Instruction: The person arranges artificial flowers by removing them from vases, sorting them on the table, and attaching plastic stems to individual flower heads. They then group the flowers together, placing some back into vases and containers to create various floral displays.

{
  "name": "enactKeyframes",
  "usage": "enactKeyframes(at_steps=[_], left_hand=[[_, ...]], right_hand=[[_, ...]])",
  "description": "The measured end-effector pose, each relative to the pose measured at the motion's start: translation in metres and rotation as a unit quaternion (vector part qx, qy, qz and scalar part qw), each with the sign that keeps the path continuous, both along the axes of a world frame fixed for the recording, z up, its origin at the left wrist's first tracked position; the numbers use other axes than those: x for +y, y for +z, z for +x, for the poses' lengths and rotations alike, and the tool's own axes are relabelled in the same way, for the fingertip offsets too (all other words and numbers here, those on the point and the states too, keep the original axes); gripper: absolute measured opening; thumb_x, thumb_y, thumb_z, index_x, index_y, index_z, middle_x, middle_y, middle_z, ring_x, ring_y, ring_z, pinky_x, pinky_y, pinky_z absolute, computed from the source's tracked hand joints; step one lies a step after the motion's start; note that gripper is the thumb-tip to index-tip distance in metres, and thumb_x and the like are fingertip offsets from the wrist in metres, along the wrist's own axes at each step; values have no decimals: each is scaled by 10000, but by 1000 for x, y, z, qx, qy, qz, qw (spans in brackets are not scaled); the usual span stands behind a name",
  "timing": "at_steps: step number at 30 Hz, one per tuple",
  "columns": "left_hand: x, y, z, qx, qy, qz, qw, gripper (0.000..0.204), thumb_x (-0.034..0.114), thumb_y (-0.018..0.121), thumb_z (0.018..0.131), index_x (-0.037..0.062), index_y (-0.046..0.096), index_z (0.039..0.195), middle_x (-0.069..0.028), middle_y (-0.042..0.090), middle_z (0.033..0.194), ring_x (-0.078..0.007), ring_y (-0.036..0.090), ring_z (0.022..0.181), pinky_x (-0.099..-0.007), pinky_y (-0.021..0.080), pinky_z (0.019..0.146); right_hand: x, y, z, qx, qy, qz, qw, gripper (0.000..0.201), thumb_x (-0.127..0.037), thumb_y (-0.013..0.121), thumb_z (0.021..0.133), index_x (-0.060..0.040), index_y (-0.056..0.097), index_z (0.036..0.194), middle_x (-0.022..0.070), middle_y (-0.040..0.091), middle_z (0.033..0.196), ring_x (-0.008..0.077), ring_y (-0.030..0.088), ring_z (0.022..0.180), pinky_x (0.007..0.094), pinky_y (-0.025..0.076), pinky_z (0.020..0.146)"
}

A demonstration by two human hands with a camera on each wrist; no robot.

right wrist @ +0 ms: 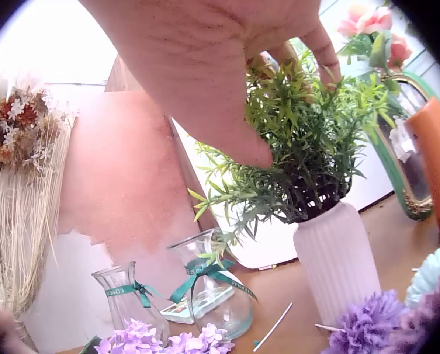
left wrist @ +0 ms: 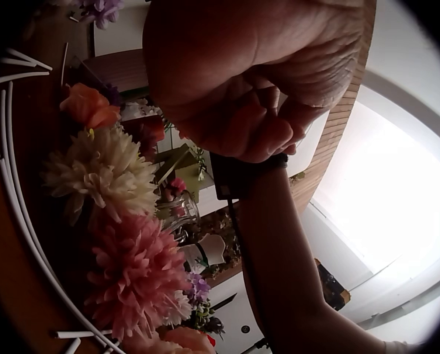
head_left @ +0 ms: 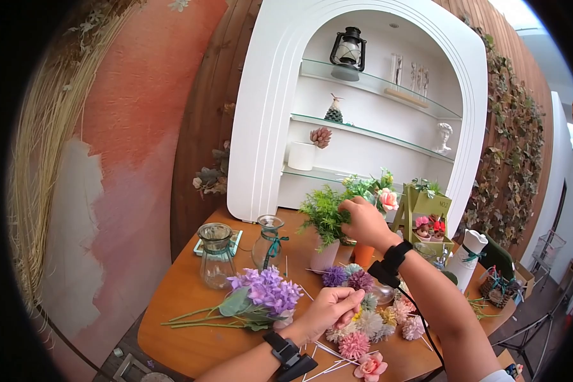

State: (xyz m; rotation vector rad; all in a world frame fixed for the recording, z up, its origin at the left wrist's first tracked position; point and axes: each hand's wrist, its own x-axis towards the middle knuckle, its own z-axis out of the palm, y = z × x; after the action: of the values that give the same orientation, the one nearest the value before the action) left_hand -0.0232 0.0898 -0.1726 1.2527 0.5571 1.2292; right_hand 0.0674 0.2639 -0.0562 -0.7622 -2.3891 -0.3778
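Observation:
My right hand [head_left: 365,223] reaches into a bushy green artificial plant [head_left: 320,213], its thumb and fingers around the upper leaves. That plant stands in a pale pink ribbed vase [right wrist: 338,262]; the fingertips are partly hidden by foliage. Lower down, my left hand [head_left: 328,313] hovers over a pile of artificial flowers, fingers loosely curled and nothing seen in them. Near it are a pink pompom flower [left wrist: 135,276], a cream one [left wrist: 102,173] and purple pompom flowers [head_left: 335,276]. To its left lies a lilac hydrangea stem [head_left: 264,293] with green leaves.
Two glass vases with teal ribbons, one wide-mouthed [head_left: 216,254] and one round-bellied [right wrist: 220,302], stand at the left. Beside the plant is an orange pot [head_left: 363,254]. A white vase [head_left: 468,254] and green stand [head_left: 426,213] are farther right. White sticks [head_left: 328,356] lie near the front.

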Motion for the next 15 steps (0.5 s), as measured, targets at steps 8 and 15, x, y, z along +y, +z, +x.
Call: enactKeyframes(at_steps=[8, 15], left_hand=[[0, 1, 1, 10, 5, 5, 1000, 336, 301, 527, 993, 53, 539, 767, 33, 433, 562, -44, 388, 468, -193, 316, 433], [-1, 2, 0, -12, 6, -13, 1000, 332, 284, 519, 997, 52, 529, 760, 29, 434, 571, -48, 380, 468, -197, 312, 431]], right_hand=[[0, 3, 0, 21, 15, -7, 1000, 362, -143, 710, 712, -89, 615, 1057, 165, 593, 976, 368, 602, 934, 436, 500, 804], [10, 1, 3, 8, 51, -19, 999, 521, -17, 727, 646, -89, 570, 1138, 173, 587, 980, 389, 588, 939, 448, 492, 813]])
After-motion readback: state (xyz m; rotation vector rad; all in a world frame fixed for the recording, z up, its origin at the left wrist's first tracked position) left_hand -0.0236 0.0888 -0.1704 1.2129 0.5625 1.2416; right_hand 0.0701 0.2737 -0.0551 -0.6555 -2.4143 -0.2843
